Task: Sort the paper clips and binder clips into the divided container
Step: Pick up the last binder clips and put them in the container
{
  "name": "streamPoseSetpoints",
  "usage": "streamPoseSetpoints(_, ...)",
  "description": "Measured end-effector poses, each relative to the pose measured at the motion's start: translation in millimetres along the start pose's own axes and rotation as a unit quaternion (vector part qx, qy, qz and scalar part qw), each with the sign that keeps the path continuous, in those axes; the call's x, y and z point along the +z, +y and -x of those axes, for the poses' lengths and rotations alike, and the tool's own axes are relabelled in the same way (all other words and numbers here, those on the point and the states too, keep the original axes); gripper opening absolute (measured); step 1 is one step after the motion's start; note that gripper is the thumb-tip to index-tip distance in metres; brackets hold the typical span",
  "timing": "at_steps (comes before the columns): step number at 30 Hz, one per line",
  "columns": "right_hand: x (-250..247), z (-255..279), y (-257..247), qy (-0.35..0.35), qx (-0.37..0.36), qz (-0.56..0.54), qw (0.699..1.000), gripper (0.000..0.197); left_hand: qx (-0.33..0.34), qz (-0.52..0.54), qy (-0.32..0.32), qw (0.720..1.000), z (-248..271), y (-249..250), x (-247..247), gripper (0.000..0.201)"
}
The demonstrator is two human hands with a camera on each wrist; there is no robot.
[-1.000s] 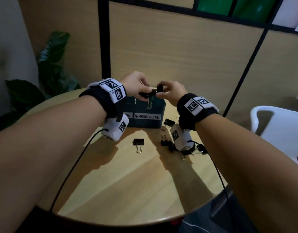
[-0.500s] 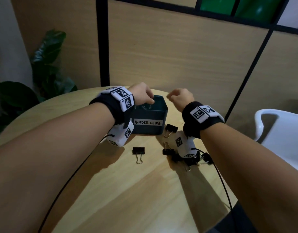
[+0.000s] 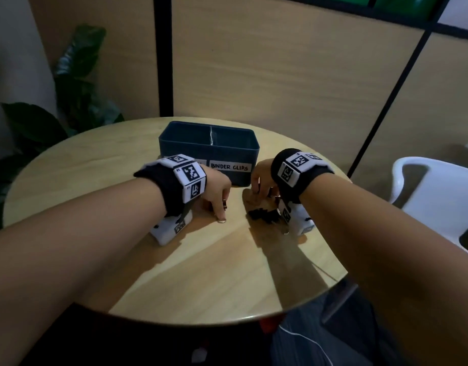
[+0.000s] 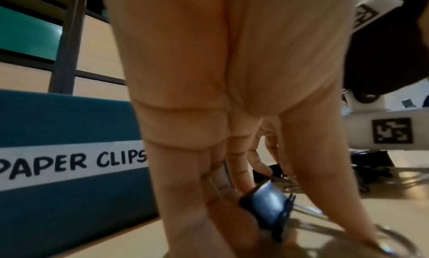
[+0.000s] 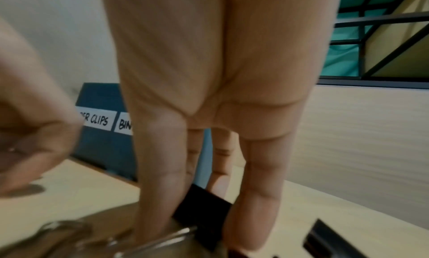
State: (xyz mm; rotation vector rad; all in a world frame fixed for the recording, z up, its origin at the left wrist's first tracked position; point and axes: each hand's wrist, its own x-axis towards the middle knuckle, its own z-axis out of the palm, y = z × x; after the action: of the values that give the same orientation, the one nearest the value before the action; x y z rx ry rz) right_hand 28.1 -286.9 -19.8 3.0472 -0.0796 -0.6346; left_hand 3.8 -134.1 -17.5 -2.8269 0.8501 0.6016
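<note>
The blue divided container (image 3: 174, 143) stands at the back of the round table, its front labelled "PAPER CLIPS" (image 4: 69, 163) and "BINDER CLIPS" (image 3: 228, 167). My left hand (image 3: 221, 207) is down on the table in front of it. In the left wrist view, fingers and thumb pinch a black binder clip (image 4: 267, 208) by its body and wire handle. My right hand (image 3: 259, 191) reaches down by the container's right corner, thumb and fingers pinching another black binder clip (image 5: 204, 207). A pile of several black binder clips (image 3: 264, 215) lies just in front of that hand.
A white plastic chair (image 3: 425, 186) stands right of the table. A leafy plant (image 3: 69, 83) is at the back left. Wood wall panels close off the back. The table's near edge (image 3: 227, 319) curves close to my body.
Both hands came down from above the container to the tabletop. Each now pinches a binder clip lying there. The view has tilted down and the container's inside shows.
</note>
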Motion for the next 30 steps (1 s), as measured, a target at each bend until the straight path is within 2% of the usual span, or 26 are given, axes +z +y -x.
streamPoseSetpoints(2, 2.2, 4.6, -4.6, 0.005, 0.007, 0.028, 1.0, 0.032, -0.001, 0.03, 0.008, 1.0, 1.4, 3.2, -1.0, 0.05)
streamPoseSetpoints(6, -4.8, 20.6, -14.1, 0.013, 0.018, 0.044, 0.999, 0.041, 0.022, 0.09, 0.064, 0.994, 5.2, 9.2, -4.0, 0.039)
streamPoseSetpoints(9, -20.9, 36.3, -5.7, 0.053, 0.011, 0.075, 0.996, 0.044, 0.05, 0.182, 0.063, 0.98, 5.2, 15.7, -8.3, 0.037)
streamPoseSetpoints(11, -29.9, 48.2, 8.7, 0.077, 0.029, 0.079, 0.993, 0.041, 0.073, 0.198, 0.058, 0.976, 4.9, 24.8, -9.4, 0.038)
streamPoseSetpoints(17, -5.7, 72.4, 62.2, 0.043, 0.094, 0.062, 0.993, 0.034, 0.1, 0.071, 0.044, 0.991, 7.0, 57.1, -0.1, 0.04)
streamPoseSetpoints(21, 13.3, 74.8, 72.0, 0.019, 0.125, 0.011, 0.992, 0.035, 0.088, 0.056, 0.061, 0.993, 7.6, 70.2, 4.1, 0.046)
streamPoseSetpoints(23, 22.2, 78.9, 63.7, 0.006, 0.131, -0.012, 0.991, 0.038, 0.083, 0.058, 0.068, 0.993, 5.8, 73.4, 8.5, 0.058)
streamPoseSetpoints(25, 30.0, 78.0, 55.0, 0.012, 0.141, -0.01, 0.99, 0.051, 0.089, 0.043, 0.065, 0.993, 6.4, 77.0, 12.0, 0.071)
streamPoseSetpoints(27, 38.1, 63.0, 58.0, 0.022, 0.111, -0.013, 0.993, 0.083, 0.093, 0.015, 0.068, 0.993, 7.1, 80.4, 13.8, 0.066)
streamPoseSetpoints(28, 41.4, 58.5, 58.3, 0.023, 0.095, -0.018, 0.995, 0.091, 0.094, 0.005, 0.073, 0.993, 7.8, 82.0, 14.1, 0.059)
streamPoseSetpoints(29, 40.9, 64.7, 51.9, 0.014, 0.093, -0.019, 0.995, 0.089, 0.096, 0.001, 0.081, 0.992, 8.6, 82.7, 13.9, 0.053)
streamPoseSetpoints(30, 38.0, 78.7, 40.2, 0.007, 0.087, -0.014, 0.996, 0.079, 0.096, -0.002, 0.087, 0.992, 9.0, 82.1, 13.2, 0.049)
